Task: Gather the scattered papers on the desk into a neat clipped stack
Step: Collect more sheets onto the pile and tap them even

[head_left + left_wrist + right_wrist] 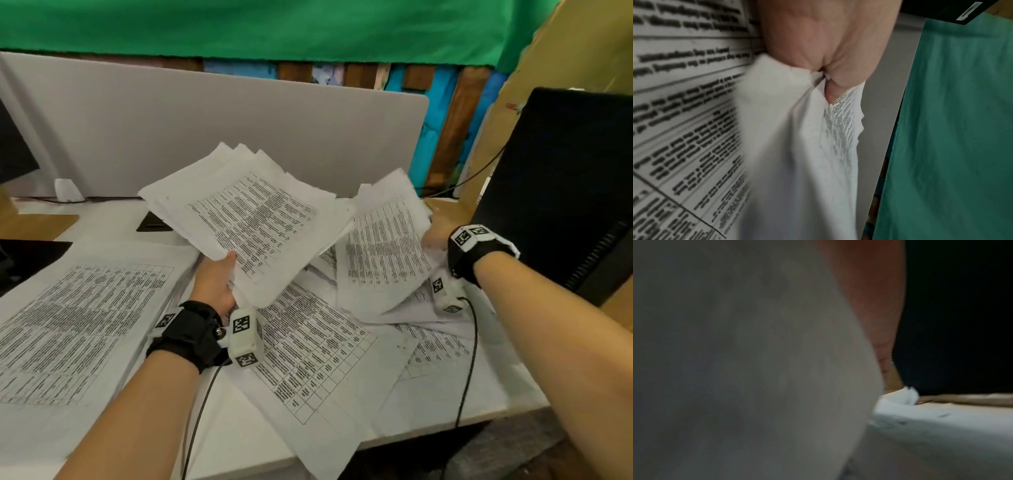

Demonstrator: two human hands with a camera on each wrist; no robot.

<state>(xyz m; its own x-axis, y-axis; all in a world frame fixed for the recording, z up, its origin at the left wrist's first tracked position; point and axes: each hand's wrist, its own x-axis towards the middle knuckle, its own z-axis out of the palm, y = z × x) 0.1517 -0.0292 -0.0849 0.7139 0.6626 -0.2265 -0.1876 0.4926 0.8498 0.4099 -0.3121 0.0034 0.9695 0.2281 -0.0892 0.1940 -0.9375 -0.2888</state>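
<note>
Leftmost, flat on the white surface: a printed sheet, outboard of the left grip. Left grip clenched on a fanned bundle of papers, thumb on top, bundle lifted and tilted up and away beyond the fingers. Beneath and between both grips: loose sheets lying overlapped and askew. Right grip grasping a second sheaf by its right edge, sheaf raised and bowed, just inboard of that grip; fingers hidden behind paper. Outboard of the right grip: a black monitor. Behind everything: a grey partition.
</note>
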